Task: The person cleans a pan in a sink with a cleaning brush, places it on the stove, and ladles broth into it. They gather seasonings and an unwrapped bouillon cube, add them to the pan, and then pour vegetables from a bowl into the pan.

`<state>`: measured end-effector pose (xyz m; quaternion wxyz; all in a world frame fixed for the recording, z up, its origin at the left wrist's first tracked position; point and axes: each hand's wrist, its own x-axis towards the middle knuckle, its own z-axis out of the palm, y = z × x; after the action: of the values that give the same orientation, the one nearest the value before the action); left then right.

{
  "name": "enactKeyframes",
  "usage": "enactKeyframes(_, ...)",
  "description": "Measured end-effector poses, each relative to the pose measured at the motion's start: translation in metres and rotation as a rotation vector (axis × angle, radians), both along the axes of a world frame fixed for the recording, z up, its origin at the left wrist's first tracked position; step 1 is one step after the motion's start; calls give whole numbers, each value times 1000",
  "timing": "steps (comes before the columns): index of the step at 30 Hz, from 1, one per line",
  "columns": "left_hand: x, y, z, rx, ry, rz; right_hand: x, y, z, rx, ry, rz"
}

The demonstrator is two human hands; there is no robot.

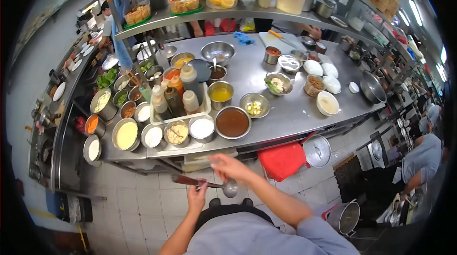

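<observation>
My left hand (196,197) is closed around a ladle (214,185) with a dark brown handle and a round metal bowl, held level in front of my body. My right hand (229,166) is above the ladle's bowl, fingers stretched out and slightly blurred, holding nothing that I can see. Just beyond the hands, at the counter's front edge, stand a pot of brown sauce (233,122), a tub of white powder or cream (201,127) and a tub of pale yellow shreds (176,133).
Squeeze bottles (189,81) fill a white bin on the steel counter (285,121). A bowl of cut green vegetables (254,106) stands right of it. A shelf (247,9) crosses above. Below are a red cover (282,160) and a pot (343,218). Other people work around.
</observation>
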<state>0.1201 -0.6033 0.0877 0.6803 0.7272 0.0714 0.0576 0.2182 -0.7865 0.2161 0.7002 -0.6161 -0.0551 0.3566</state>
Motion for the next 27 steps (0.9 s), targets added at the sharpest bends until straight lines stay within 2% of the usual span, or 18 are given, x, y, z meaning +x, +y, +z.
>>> enactKeyframes(1, -7, 7, 5, 11, 13, 25, 24, 9, -6, -81, -73, 60)
enactKeyframes(3, -26, 25, 31, -236, -4, 339, 66, 33, -4, -186, -180, 63)
enactKeyframes(6, -57, 59, 52, -209, -58, 580, 128, 76, -7, -375, -486, 74)
enactKeyframes(7, -69, 69, 57, -206, -63, 624, 149, 93, -23, -435, -687, 40)
enactKeyframes(8, -80, 80, 62, -214, -68, 723, 156, 105, -8, -487, -762, 74)
enactKeyframes(12, -116, 121, 79, -226, -98, 949, 187, 165, -29, -632, -899, 162)
enactKeyframes(14, -126, 135, 91, -224, -137, 1039, 192, 191, -33, -739, -1080, 102)
enactKeyframes(15, -132, 144, 94, -223, -142, 1055, 195, 203, -31, -730, -1089, 114)
enactKeyframes(17, -141, 160, 97, -246, -187, 1045, 200, 221, -28, -905, -860, 173)
enactKeyframes(22, -146, 190, 104, -296, -223, 1068, 209, 240, -44, -958, -975, 128)
enactKeyframes(27, -131, 216, 117, -315, -210, 993, 195, 200, -15, -904, -1013, 185)
